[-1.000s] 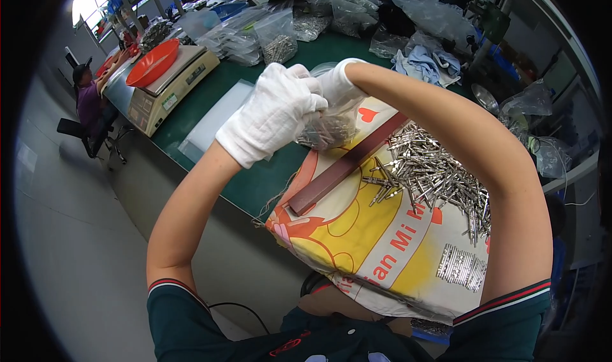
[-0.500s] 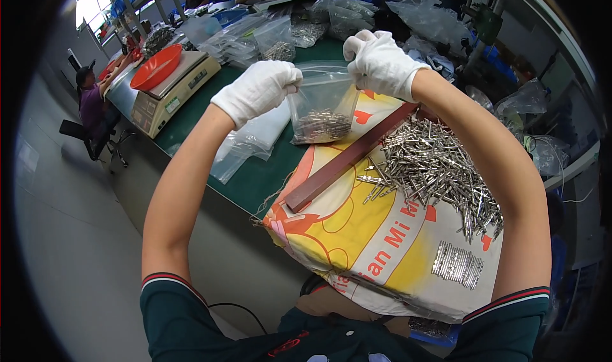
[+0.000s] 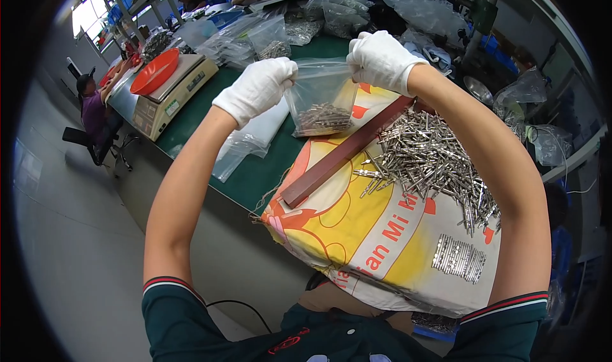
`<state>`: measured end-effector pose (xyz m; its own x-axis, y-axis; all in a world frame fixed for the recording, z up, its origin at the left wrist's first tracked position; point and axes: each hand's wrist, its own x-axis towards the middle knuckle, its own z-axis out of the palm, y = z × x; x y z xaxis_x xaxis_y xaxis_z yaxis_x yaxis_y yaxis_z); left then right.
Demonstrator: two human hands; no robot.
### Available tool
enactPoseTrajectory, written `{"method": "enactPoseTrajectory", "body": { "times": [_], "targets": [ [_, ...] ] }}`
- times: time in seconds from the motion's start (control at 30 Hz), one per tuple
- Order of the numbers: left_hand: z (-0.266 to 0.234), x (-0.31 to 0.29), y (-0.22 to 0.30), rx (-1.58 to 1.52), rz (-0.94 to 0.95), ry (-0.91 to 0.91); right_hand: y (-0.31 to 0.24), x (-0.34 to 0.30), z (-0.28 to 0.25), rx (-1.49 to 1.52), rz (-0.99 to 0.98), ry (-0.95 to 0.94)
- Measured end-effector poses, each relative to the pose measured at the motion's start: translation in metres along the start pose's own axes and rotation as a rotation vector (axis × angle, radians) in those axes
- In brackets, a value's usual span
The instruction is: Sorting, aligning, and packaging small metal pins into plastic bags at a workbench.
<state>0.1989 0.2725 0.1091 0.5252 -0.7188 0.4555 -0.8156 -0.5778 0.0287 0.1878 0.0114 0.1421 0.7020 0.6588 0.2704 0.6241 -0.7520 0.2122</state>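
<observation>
A clear zip bag hangs upright between my hands, with many small metal pins gathered at its bottom. My left hand, in a white glove, pinches the bag's upper left corner. Its upper right corner is gripped by my gloved right hand. Below my right forearm lies a large heap of shiny metal pins on a printed sack. Nearer to me, a neat row of the same pins lies side by side. A long reddish-brown bar runs diagonally along the heap's left side.
Flat empty plastic bags lie on the green table left of the sack. Farther left stands a scale bearing a red tray. Filled bags crowd the back. Another person sits at the far left.
The bag's mouth looks slightly wider across, and my hands are a little farther apart. Both hands keep hold of its corners. The heap and the row look the same.
</observation>
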Motion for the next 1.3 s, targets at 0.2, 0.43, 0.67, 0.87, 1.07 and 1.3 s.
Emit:
{"method": "enactPoseTrajectory", "body": {
  "times": [0.2,0.43,0.67,0.87,1.07,1.3],
  "targets": [
    [0.007,0.001,0.015,0.051,-0.007,-0.084,0.005,-0.01,0.023,0.132,0.149,-0.051],
    [-0.006,0.003,0.014,0.13,-0.051,-0.061,-0.004,-0.009,0.002,0.095,0.189,-0.003],
    [0.001,-0.006,0.03,0.135,-0.097,-0.071,-0.011,-0.031,0.016,0.185,0.16,0.056],
    [0.01,-0.016,0.061,0.15,-0.037,0.202,-0.026,-0.126,-0.015,0.73,0.299,0.425],
    [-0.021,-0.106,0.165,-0.227,-0.219,0.272,-0.088,-0.313,-0.056,0.386,0.514,0.452],
    [0.052,-0.091,0.25,-0.387,0.073,-0.026,-0.152,-0.441,-0.026,0.136,0.753,-0.103]
  ]
}}
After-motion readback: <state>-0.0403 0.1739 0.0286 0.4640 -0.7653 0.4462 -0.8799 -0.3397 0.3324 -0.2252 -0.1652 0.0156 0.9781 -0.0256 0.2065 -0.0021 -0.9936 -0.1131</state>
